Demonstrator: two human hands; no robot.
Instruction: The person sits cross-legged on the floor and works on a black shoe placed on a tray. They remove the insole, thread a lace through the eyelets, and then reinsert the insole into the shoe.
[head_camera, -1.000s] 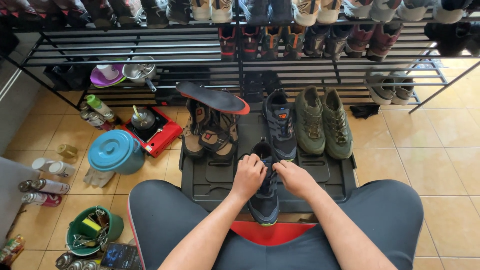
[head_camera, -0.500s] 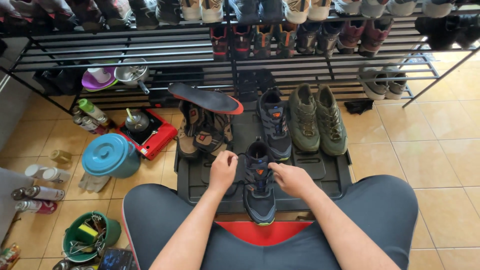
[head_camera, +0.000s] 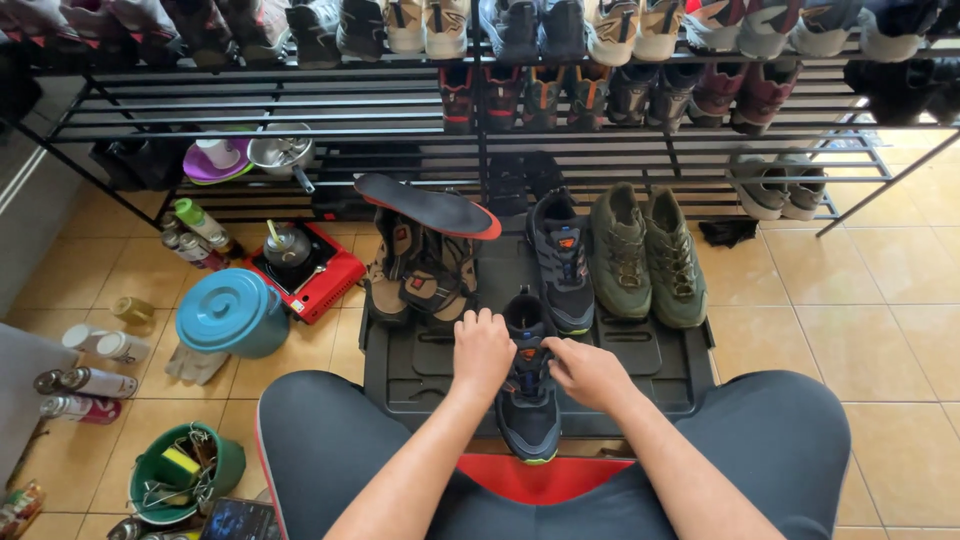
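A dark grey sneaker with an orange tag lies toe-toward-me on a black plastic tray between my knees. My left hand rests on its left side near the collar, fingers curled on the laces. From the other side, my right hand pinches the laces at mid-shoe. Its matching sneaker stands farther back on the tray. A loose black insole with a red edge lies across a pair of brown boots.
Olive green shoes stand at the tray's right. A black rack full of shoes spans the back. At the left are a teal lidded bucket, a red portable stove, spray cans and a green bucket of tools.
My left hand has shifted slightly left along the sneaker's laces, then back toward the collar. The view has tilted a little; the sneaker stays in place.
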